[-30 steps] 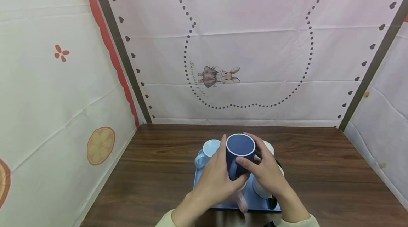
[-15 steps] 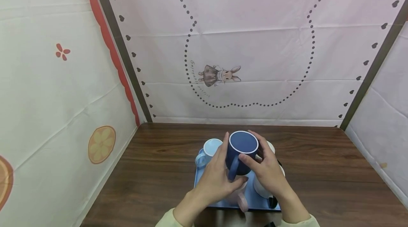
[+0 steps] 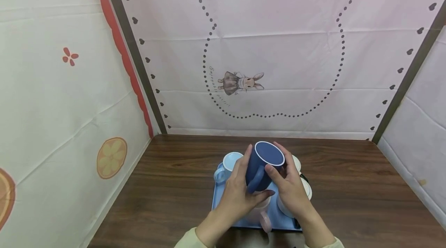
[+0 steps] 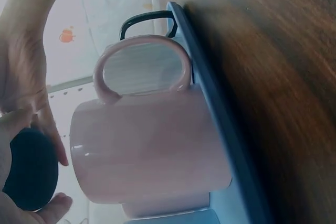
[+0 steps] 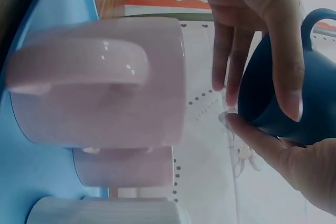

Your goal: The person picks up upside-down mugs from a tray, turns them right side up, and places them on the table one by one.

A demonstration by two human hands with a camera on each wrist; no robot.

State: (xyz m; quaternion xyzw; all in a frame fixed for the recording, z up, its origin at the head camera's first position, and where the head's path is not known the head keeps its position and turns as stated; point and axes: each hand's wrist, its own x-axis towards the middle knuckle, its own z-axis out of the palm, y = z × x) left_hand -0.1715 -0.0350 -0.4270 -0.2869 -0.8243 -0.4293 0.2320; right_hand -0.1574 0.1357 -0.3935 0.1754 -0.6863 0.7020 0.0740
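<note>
Two bare hands, the left hand (image 3: pixel 238 194) and the right hand (image 3: pixel 294 188), hold one dark blue mug (image 3: pixel 263 158) between them, in the air over the tray (image 3: pixel 278 220). The mug is upside down and tilted: its base, ringed in white, faces up, its dark mouth faces down, and its handle (image 3: pixel 256 180) slants toward the person. Fingers of both hands are bent round the mug and grip it; the left thumb crosses low near the mouth, while the right thumb presses the side close to the base. Pale cuffs (image 3: pixel 189 239) show at the wrists.

Under the hands, a large pink mug (image 4: pixel 152 140) stands on the light blue tray, its handle turned toward the person, with a smaller pink mug (image 5: pixel 126 166) behind it. A light blue mug (image 3: pixel 231 161) stands at the tray's far left corner; pale mugs (image 3: pixel 306 189) line the right side, partly hidden by the right hand. The tray rests on a brown wood-grain table (image 3: pixel 348 190), and behind it hangs cloth (image 3: pixel 271 54) printed with a rabbit.
</note>
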